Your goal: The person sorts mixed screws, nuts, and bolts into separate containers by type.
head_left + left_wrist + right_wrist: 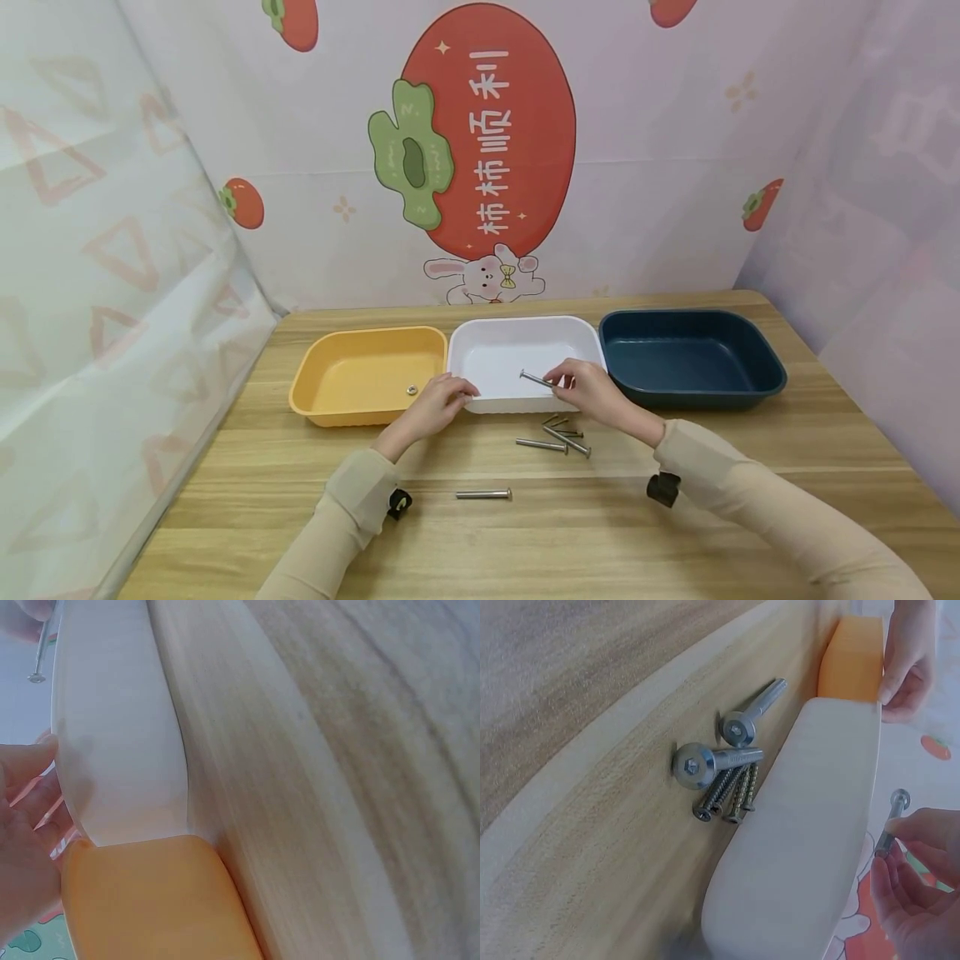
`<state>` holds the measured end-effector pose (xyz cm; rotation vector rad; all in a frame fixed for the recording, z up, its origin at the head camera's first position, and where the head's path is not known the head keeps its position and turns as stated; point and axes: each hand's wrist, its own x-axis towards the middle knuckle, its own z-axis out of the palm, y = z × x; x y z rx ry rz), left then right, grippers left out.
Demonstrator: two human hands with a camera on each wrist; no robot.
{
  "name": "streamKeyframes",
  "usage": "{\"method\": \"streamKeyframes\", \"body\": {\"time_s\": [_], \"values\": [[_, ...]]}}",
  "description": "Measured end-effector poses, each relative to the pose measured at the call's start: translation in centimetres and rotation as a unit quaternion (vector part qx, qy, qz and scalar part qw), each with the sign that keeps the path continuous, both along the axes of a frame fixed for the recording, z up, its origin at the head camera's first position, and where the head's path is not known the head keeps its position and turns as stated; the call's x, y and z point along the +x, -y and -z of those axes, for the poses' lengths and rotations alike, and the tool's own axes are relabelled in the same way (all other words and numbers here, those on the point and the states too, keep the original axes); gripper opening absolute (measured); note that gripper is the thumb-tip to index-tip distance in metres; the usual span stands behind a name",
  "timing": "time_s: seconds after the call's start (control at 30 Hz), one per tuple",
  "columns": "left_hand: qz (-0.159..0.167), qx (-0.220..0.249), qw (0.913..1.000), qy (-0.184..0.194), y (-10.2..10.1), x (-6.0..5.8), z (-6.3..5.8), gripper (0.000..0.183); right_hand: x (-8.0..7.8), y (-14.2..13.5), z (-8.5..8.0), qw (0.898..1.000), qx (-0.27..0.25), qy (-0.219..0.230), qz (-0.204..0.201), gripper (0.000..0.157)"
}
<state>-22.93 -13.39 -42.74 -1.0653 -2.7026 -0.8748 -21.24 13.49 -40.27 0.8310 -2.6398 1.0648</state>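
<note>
My right hand [588,390] pinches a long silver bolt [535,379] between thumb and fingertips, above the white tray [517,406]. The bolt's round head points away from the fingers, toward the left. At the white tray's near left corner, my left hand [438,402] grips the rim, thumb at the near edge and fingers over the inside. On the wood before that tray lie two thick bolts [705,766] and several thin screws [739,796] in a loose pile. Another bolt [483,494] lies alone, closer to me.
Left of the white tray stands a yellow tray [330,414] with a small metal nut [412,389] in it. A dark blue tray [693,400] adjoins on the right. Behind the wooden table [585,542] hangs a printed cloth [637,208].
</note>
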Motion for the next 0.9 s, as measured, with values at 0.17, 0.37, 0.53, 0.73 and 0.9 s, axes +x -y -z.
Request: {"method": "streamKeyframes", "body": {"time_s": [0.17, 0.37, 0.53, 0.73, 0.9], "values": [[0.000, -0.001, 1.0000, 0.004, 0.0, 0.0, 0.0, 0.009, -0.4, -0.1, 0.2, 1.000, 0.000, -0.004, 0.000, 0.013], [0.001, -0.001, 1.0000, 0.003, 0.0, 0.0, -0.1, 0.010, -1.0, -0.1, 0.2, 1.000, 0.006, 0.015, 0.000, 0.013], [0.002, -0.002, 1.0000, -0.001, 0.1, -0.1, 0.0, 0.010, -1.1, -0.2, 0.3, 1.000, 0.004, 0.027, -0.008, 0.016], [0.003, -0.004, 1.0000, -0.003, 0.1, -0.1, 0.1, 0.010, -0.5, -0.1, 0.2, 0.999, -0.006, 0.024, -0.023, 0.018], [0.005, -0.003, 0.9999, -0.009, 0.1, -0.1, 0.1, 0.010, 0.1, 0.1, 0.2, 0.999, -0.016, 0.018, -0.037, 0.016]]}}
